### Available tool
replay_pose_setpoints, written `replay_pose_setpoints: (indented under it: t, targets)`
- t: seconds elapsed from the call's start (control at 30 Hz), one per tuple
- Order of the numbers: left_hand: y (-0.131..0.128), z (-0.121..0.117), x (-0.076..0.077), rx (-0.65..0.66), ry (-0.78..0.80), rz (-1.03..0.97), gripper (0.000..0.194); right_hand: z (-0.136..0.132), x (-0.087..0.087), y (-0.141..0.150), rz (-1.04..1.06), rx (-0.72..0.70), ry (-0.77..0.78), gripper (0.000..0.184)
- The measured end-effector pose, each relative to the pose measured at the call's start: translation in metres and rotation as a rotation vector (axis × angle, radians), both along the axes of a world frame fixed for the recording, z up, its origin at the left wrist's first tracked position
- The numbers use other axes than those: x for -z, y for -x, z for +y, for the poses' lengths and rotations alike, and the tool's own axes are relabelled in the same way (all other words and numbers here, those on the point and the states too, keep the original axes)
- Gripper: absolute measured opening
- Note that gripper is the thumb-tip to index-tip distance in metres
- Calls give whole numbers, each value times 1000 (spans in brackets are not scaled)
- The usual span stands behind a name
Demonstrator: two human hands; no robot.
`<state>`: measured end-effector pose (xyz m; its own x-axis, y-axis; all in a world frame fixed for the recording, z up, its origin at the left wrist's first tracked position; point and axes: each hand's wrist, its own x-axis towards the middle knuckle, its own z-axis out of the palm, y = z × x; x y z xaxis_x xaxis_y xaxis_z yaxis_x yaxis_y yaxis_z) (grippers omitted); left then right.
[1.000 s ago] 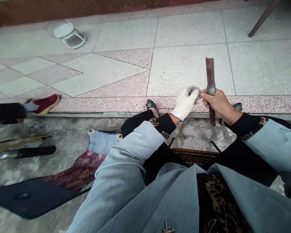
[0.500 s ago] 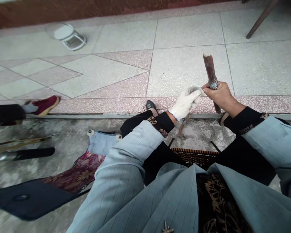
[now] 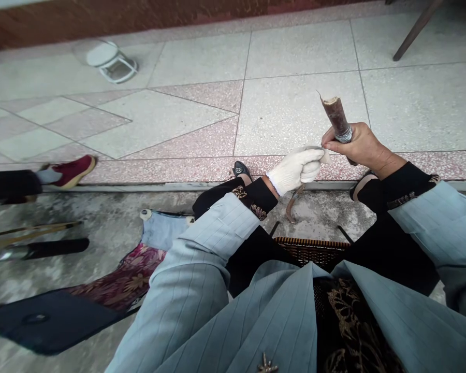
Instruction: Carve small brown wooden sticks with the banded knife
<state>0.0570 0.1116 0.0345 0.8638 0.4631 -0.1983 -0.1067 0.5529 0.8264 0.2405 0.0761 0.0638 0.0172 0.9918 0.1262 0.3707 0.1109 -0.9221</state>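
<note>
My right hand (image 3: 365, 146) is closed around a short brown wooden stick (image 3: 337, 117) with a rough, splintered top. Silvery wire (image 3: 344, 135) is wound round the stick just above my grip. The stick leans to the left at its upper end, and most of its lower end is hidden behind my hand. My left hand (image 3: 297, 168), in a white knitted glove, is closed with its fingertips against my right thumb and forefinger. Whatever is pinched there is too small to make out. Below the glove a curved brown piece (image 3: 292, 207) shows on the concrete.
A woven seat edge (image 3: 310, 249) shows between my knees. To the left lie a dark cylinder (image 3: 58, 248), thin sticks (image 3: 34, 227) and a patchwork cloth (image 3: 132, 274). Another person's red shoe (image 3: 74, 170) rests near the tiled step. A white stool (image 3: 114, 61) stands farther back.
The stick has tilted, its top swinging left and toward me. My right hand has turned and shifted slightly right, while my gloved left hand has rolled over with its fingers curled.
</note>
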Motion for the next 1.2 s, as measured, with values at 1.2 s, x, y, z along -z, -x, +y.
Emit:
replay_pose_setpoints:
  t: [1.2]
  targets:
    - [-10, -1, 1, -542, -628, 346, 12, -5, 6, 34, 10, 308, -23, 7]
